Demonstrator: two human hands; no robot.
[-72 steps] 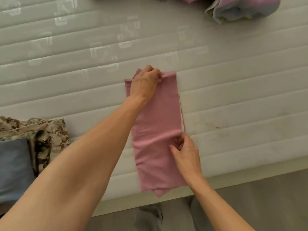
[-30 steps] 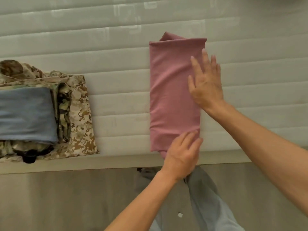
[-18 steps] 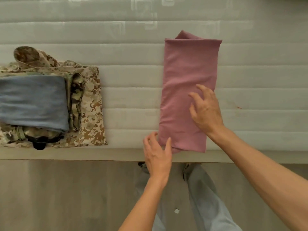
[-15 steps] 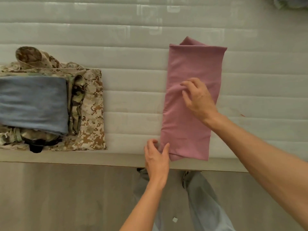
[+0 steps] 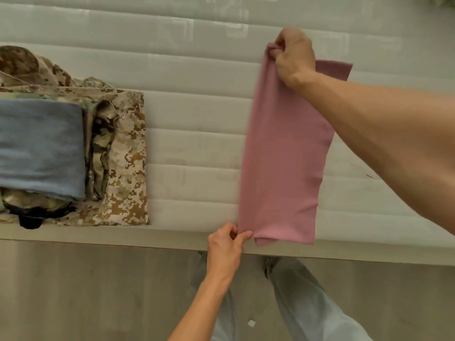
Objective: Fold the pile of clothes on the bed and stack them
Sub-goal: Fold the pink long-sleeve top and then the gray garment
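Bed [image 5: 197, 114]: a pale quilted mattress fills the upper part of the view; its near edge runs left to right, with grey floor [image 5: 98, 291] below it.
Folded stack [image 5: 118, 168]: camouflage garments lie at the left of the bed, well apart from the pink cloth, their near edge almost at the bed's edge.
Blue garment [image 5: 41, 148]: folded, it lies on top of the camouflage stack, toward its left side.
Pink cloth [image 5: 283, 156]: folded into a long narrow strip, it lies on the bed right of the stack, running from the near edge away from the person; its near end slightly overhangs the bed's edge.
Open room: a bare band of mattress lies between the stack and the pink cloth, and more bare mattress beyond and to the right of the cloth.
Right arm: it reaches in from the right, crossing above the cloth's right side to its far end.
Right hand [image 5: 293, 57]: fingers curled, it grips the bunched far left corner of the pink cloth, which is raised off the bed there.
Left arm: it comes up from the bottom of the view, over the floor.
Left hand [image 5: 225, 244]: thumb and fingers pinch the near left corner of the pink cloth at the bed's edge.
Legs [image 5: 295, 303]: light trousers show below, standing close to the bed.
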